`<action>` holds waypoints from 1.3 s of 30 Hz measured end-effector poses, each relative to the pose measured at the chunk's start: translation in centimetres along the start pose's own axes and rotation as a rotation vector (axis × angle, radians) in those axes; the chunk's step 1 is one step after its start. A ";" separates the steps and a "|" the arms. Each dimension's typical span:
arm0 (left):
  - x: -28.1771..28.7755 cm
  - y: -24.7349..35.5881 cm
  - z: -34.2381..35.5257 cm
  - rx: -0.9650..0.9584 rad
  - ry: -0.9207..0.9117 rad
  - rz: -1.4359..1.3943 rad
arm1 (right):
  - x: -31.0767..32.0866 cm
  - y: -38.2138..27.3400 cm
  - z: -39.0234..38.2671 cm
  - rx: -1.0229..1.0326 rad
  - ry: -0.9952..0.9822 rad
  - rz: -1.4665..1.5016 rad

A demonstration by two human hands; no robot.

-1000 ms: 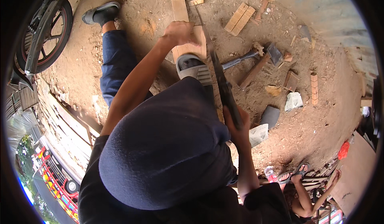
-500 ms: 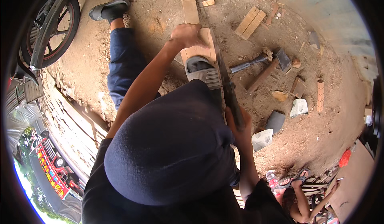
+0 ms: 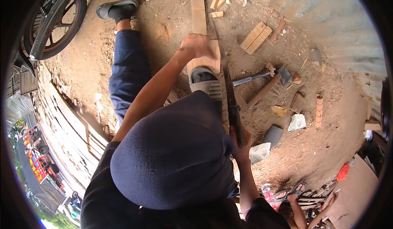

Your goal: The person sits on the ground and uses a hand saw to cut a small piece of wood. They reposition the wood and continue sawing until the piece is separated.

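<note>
My left hand (image 3: pixel 196 46) grips a short wooden board (image 3: pixel 213 51), its thumb spread along the face. A grey sandal (image 3: pixel 204 81) on my foot presses on the near end of that board. My right hand (image 3: pixel 242 145) is closed round the dark handle of a long handsaw (image 3: pixel 230 90). The blade runs forward along the board's right edge, and its far end looks thin and blurred. Beyond my left hand a long narrow plank (image 3: pixel 198 12) stretches away. A dark hood in the foreground hides part of my arms.
To the right lie a chisel (image 3: pixel 249 78), a hammer (image 3: pixel 283 74), wood blocks (image 3: pixel 256 37), a small brick-coloured strip (image 3: pixel 319 111) and paper scraps (image 3: pixel 297 122). My other leg (image 3: pixel 130 61) stretches left, near a motorcycle wheel (image 3: pixel 61 24). Another person's foot (image 3: pixel 297 190) shows at lower right.
The whole view has shifted, so the ground and tools sit slightly lower and further left. Both hands keep their holds; the saw seems drawn slightly back toward me.
</note>
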State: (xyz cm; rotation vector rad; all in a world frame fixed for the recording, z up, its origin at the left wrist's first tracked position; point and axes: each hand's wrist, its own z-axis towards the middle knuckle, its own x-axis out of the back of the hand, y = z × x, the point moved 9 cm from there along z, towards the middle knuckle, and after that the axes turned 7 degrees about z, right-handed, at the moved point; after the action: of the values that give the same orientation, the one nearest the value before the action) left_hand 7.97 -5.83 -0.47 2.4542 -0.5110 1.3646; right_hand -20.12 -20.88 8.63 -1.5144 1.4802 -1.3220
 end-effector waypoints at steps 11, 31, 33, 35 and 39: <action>-1.0 -0.6 -0.8 0.040 -0.031 -0.066 | -1.8 1.1 0.8 0.052 -0.038 0.009; -1.6 -2.9 -1.5 0.032 -0.014 -0.203 | -5.0 1.7 7.6 0.030 -0.041 0.039; -1.9 -3.0 -1.7 0.049 -0.040 -0.222 | -4.8 2.8 6.4 0.088 -0.041 0.036; -1.4 -2.7 -2.1 0.038 0.009 -0.215 | -3.6 4.2 3.0 0.129 -0.031 -0.011; -2.0 -2.2 -1.0 -0.015 0.018 -0.123 | -3.1 1.6 2.9 0.023 -0.040 -0.053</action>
State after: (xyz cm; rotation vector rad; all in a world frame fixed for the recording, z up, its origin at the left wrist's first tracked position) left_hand 7.23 -3.13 -1.86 2.4156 -0.3586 1.3277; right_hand -17.49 -18.77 5.58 -1.5667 1.4041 -1.3272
